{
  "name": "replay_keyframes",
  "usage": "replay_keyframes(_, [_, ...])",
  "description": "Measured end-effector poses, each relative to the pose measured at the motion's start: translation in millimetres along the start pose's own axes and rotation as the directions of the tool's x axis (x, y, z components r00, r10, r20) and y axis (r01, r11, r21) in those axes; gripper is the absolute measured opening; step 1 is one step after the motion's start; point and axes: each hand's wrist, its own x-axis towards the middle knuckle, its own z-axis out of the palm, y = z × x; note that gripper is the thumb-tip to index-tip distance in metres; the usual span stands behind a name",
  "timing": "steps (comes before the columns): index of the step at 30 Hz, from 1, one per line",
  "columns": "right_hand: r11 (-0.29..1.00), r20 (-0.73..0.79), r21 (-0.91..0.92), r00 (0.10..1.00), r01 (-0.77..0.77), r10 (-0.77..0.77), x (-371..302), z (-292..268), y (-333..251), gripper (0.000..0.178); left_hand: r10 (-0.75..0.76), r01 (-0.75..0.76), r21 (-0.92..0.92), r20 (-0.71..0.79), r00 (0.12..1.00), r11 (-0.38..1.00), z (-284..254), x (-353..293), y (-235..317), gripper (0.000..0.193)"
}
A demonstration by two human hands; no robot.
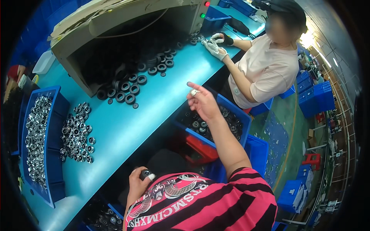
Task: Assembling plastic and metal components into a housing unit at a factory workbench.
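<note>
Fingers of the left hand (137, 185) close around a small, round black part (146, 173) near the lap, best held lightly by its rim with its face exposed. The right hand (205, 104) points its index beside a blue plastic bin (200, 138), other fingers curled; whether it pinches anything I cannot tell. Beyond, on smooth turquoise tabletop (115, 134), lie matte black rings (130, 94) and glossy, silvery round pieces (77, 135).
</note>
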Motion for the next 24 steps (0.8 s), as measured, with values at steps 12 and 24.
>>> replay_keyframes(12, [0.998,-0.030,0.046,0.998,-0.046,0.047,25.0,-19.0,11.1,0.041,-0.204,0.206,-0.099,0.033,0.978,0.973,-4.6,-2.5,0.8,0.035])
replay_keyframes(24, [0.981,-0.087,0.186,0.994,-0.046,0.063,102.6,-64.1,-29.2,0.030,-0.236,0.248,-0.231,0.076,0.969,0.941,-1.8,-6.0,-12.4,0.028])
